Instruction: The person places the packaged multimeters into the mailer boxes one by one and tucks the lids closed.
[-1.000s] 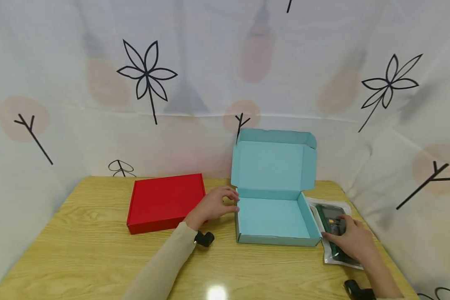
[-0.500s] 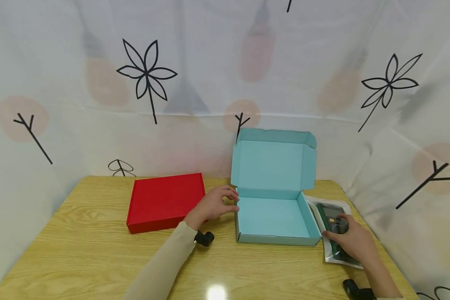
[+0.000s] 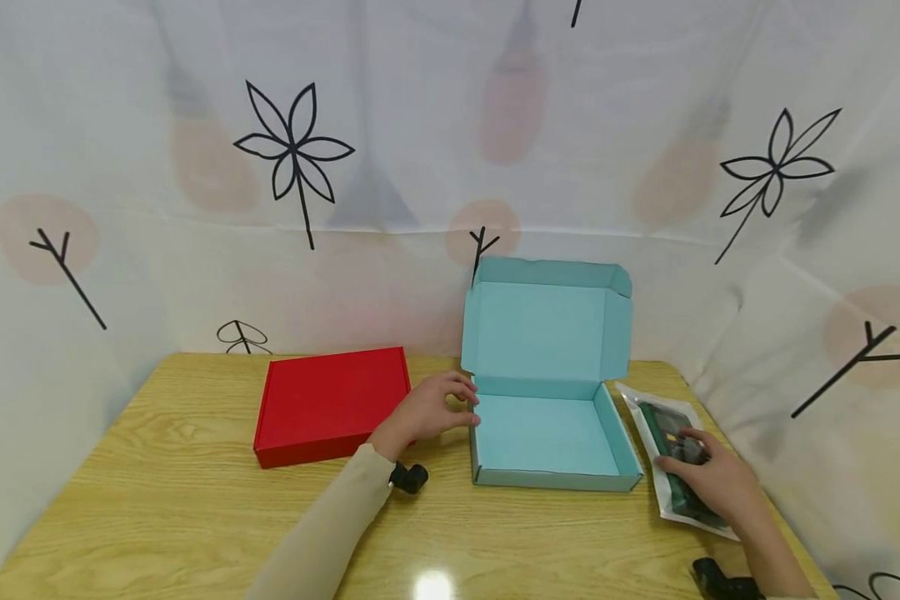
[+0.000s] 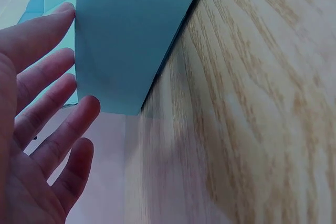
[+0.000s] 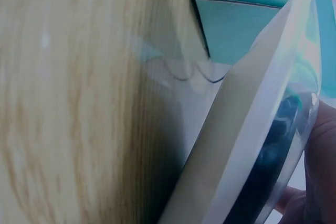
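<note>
In the head view, my right hand (image 3: 720, 479) pinches a clear-fronted, white-backed plastic pouch (image 3: 666, 492) with a dark green item inside. The right wrist view shows the pouch (image 5: 247, 124) tilted, its near edge raised off the table. What the item is cannot be made out. A light-blue cardboard box (image 3: 547, 433) lies left of the pouch with its lid standing up and nothing inside it. My left hand (image 3: 429, 408) rests at the box's left wall; in the left wrist view the fingers (image 4: 60, 61) are loosely spread, with some tips at the wall's edge.
A closed red cardboard box (image 3: 333, 404) lies left of my left forearm on the wooden table (image 3: 195, 517). A patterned cloth (image 3: 412, 108) hangs behind and beside the table. Black devices (image 3: 408, 477) are strapped at my wrists.
My right hand has moved slightly right, and the pouch with it. The pouch has lifted and tilted, parting from the box's right side. The left hand has stayed still.
</note>
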`<state>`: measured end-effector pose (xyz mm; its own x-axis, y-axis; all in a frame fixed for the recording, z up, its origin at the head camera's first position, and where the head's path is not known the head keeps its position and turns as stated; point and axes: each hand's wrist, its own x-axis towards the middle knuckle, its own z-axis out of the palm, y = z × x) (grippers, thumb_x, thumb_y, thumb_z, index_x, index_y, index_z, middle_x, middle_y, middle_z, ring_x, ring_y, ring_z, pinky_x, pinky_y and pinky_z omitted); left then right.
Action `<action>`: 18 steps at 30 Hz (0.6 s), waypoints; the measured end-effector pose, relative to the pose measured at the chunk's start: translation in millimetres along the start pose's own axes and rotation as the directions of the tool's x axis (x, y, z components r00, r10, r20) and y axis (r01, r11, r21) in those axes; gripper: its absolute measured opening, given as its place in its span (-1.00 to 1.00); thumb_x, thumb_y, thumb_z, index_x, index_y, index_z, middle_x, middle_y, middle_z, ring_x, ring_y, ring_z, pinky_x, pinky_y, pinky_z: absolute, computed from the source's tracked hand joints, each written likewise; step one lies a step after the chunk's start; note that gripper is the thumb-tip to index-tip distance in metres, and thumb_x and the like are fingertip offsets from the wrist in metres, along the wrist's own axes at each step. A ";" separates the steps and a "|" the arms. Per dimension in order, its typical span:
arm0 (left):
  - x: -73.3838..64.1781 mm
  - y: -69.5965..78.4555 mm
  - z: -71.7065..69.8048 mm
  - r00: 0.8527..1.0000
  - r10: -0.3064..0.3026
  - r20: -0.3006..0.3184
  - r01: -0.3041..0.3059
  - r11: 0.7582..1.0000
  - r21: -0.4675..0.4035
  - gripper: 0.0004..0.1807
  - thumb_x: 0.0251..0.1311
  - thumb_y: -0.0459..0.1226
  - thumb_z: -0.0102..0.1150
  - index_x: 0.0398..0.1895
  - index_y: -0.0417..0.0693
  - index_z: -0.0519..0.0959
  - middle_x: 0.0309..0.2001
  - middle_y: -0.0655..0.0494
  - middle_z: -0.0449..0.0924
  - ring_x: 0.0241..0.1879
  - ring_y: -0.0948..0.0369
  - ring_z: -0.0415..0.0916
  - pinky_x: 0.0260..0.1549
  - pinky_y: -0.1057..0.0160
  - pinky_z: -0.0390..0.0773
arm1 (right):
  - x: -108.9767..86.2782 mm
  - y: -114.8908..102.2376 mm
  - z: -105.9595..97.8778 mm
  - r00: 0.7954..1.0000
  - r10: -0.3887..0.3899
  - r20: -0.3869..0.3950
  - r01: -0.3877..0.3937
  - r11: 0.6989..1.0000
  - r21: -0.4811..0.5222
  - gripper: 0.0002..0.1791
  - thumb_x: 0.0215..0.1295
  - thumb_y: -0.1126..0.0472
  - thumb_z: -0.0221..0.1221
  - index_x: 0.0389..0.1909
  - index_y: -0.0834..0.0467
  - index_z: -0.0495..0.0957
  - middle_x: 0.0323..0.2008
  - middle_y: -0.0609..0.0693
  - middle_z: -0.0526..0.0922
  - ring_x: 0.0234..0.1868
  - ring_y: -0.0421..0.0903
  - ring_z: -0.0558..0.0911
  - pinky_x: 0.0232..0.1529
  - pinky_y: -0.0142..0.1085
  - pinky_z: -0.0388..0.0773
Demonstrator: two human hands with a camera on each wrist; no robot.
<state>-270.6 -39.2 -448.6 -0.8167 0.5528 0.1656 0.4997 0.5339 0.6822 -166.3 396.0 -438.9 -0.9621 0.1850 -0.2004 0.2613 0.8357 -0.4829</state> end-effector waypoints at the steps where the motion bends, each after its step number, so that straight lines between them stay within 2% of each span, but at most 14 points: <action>1: -0.1 0.1 0.0 1.000 0.000 0.000 0.000 1.000 0.002 -0.76 0.13 -0.04 0.44 -0.16 0.18 0.70 0.18 0.27 0.47 0.20 0.19 0.36 -0.01 0.27 0.55 | -0.2 -0.2 -0.4 1.000 0.001 -0.006 -0.001 1.000 0.012 0.14 0.22 -0.42 0.16 0.46 0.38 0.05 0.29 0.66 0.11 0.15 0.58 0.32 -0.07 0.26 0.45; 10: -0.6 -0.9 -0.1 1.000 0.001 0.002 -0.001 1.000 0.018 -0.77 0.14 -0.05 0.43 -0.16 0.16 0.71 0.17 0.28 0.47 0.20 0.21 0.35 0.03 0.23 0.54 | -2.8 1.1 0.6 0.999 0.010 -0.045 -0.004 0.992 0.128 0.07 0.24 -0.33 0.23 0.46 0.34 0.07 0.31 0.63 0.16 0.20 0.53 0.32 -0.05 0.19 0.47; 15: -1.0 0.1 -0.9 1.000 0.009 0.000 -0.009 1.000 -0.001 -0.77 0.14 -0.06 0.43 -0.17 0.12 0.72 0.16 0.27 0.48 0.21 0.20 0.36 0.04 0.19 0.55 | -3.7 4.6 -3.0 0.998 0.031 -0.049 -0.019 0.973 0.231 0.03 0.26 -0.28 0.25 0.47 0.31 0.09 0.35 0.60 0.13 0.29 0.50 0.25 0.00 0.13 0.44; 18: -0.5 1.0 -0.3 1.000 0.017 0.003 -0.017 1.000 -0.009 -0.75 0.15 -0.06 0.43 -0.16 0.09 0.72 0.16 0.25 0.48 0.21 0.19 0.36 0.03 0.19 0.55 | -4.8 8.1 -7.3 0.998 0.057 -0.034 -0.046 0.958 0.282 0.02 0.27 -0.31 0.21 0.48 0.29 0.08 0.36 0.58 0.11 0.26 0.46 0.30 -0.06 0.01 0.48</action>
<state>-269.8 -39.1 -447.8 -0.8072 0.5637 0.1753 0.5111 0.5187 0.6854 -160.1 405.7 -435.7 -0.9476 0.2500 -0.1990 0.3164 0.6468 -0.6939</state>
